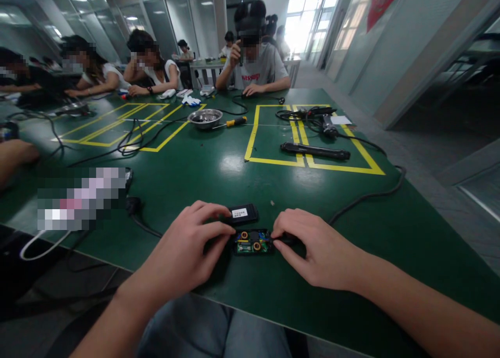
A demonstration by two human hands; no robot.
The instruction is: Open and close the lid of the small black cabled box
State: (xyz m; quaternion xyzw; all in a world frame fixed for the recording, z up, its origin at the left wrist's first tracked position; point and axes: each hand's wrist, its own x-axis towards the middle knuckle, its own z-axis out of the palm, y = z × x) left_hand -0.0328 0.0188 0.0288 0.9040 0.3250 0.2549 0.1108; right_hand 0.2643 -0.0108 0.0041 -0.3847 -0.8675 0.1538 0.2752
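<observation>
An opened black plastic case [253, 250] lies on the table in front of me, its green circuit board with copper-wound ring coils and blue and yellow wires showing. My left hand [195, 241] has thumb and index finger closed at the case's left end, while another finger reaches to the black cover [249, 213]. That cover lies just beyond the case and carries a white printed label. At the right end, my right hand [312, 246] pinches the black cable [288, 239] where it enters the case. The fingers partly hide both ends.
A metal bowl [205, 118] and a yellow-black screwdriver [236, 122] stand farther back. A black bar-shaped tool [315, 151] and a corded device [328, 126] lie within yellow tape at right. Cables cross the table; a pixelated object [88, 196] sits left. Other people sit opposite and at left.
</observation>
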